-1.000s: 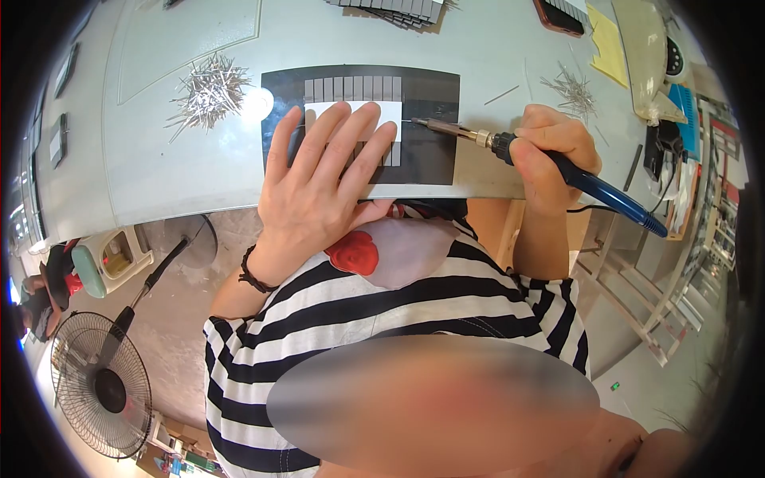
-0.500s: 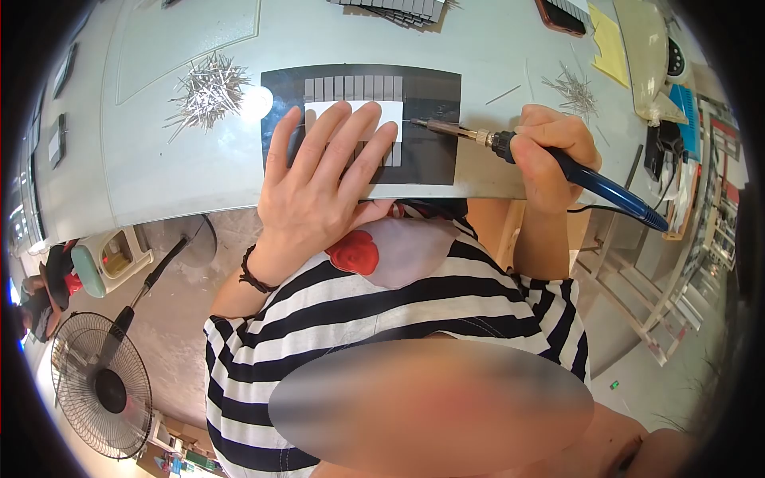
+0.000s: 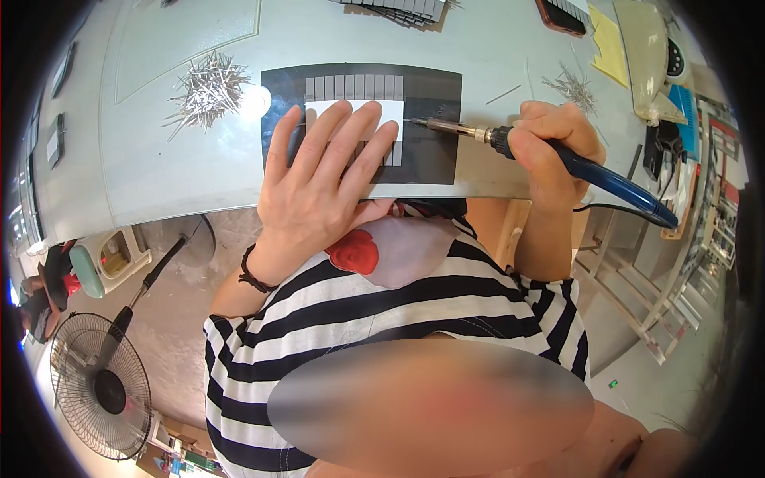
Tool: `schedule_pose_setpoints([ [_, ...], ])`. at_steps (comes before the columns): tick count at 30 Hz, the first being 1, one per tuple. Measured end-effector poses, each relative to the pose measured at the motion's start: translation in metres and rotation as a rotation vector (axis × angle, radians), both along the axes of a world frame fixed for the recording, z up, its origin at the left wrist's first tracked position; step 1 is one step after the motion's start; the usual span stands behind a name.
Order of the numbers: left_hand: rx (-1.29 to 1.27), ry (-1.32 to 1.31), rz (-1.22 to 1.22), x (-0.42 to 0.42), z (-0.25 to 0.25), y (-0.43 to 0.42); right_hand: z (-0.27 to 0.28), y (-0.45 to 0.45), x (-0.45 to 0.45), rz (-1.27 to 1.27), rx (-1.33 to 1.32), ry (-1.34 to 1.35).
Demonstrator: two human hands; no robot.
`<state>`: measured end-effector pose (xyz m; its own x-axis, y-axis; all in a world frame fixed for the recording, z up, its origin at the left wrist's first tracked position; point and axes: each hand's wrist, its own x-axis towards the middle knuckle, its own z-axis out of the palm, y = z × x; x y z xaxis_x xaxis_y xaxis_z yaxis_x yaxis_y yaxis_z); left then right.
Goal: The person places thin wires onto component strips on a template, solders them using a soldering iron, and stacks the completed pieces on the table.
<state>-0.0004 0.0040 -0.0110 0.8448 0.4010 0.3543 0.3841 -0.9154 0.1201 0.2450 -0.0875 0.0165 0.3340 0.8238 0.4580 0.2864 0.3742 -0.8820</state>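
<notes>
My left hand (image 3: 319,171) lies flat with fingers spread over a white strip (image 3: 362,115) flanked by rows of small grey rectangular pieces (image 3: 355,86). These sit on a dark rectangular mat (image 3: 434,159) near the table's front edge. Part of the lower row is hidden beneath my fingers. In my right hand (image 3: 558,151) is a blue-handled soldering iron (image 3: 617,183), its fingers wrapped round the grip. The iron's tip points left, close to the right end of the white strip, where a thin wire seems to stick out. Whether the tip touches it I cannot tell.
A pile of thin metal pins (image 3: 209,92) lies left of the mat, a smaller pile (image 3: 575,89) to the right. Stacked grey pieces (image 3: 398,9), a phone (image 3: 562,16) and yellow paper (image 3: 610,44) are at the back. A fan (image 3: 103,386) stands on the floor.
The soldering iron's handle and my right hand have shifted slightly to the right, while the tip stays near the same spot. My left hand has not moved.
</notes>
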Motion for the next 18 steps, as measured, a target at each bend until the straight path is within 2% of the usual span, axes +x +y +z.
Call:
schedule_pose_setpoints([
  [4, -0.001, -0.002, -0.003, -0.001, 0.000, 0.000, 0.011, 0.004, -0.001, 0.061, -0.049, -0.116],
  [11, -0.022, -0.010, -0.019, -0.001, 0.002, 0.001, 0.002, 0.000, 0.000, 0.059, 0.012, -0.103],
  [14, -0.018, -0.016, -0.022, -0.002, 0.001, 0.001, -0.005, -0.004, 0.002, -0.001, -0.013, 0.028],
  [16, -0.021, -0.016, -0.025, -0.002, 0.001, 0.000, -0.009, -0.004, 0.009, -0.002, 0.112, 0.186],
  [18, -0.024, -0.015, -0.028, -0.001, 0.001, 0.001, -0.013, -0.004, 0.015, -0.035, 0.110, 0.136],
])
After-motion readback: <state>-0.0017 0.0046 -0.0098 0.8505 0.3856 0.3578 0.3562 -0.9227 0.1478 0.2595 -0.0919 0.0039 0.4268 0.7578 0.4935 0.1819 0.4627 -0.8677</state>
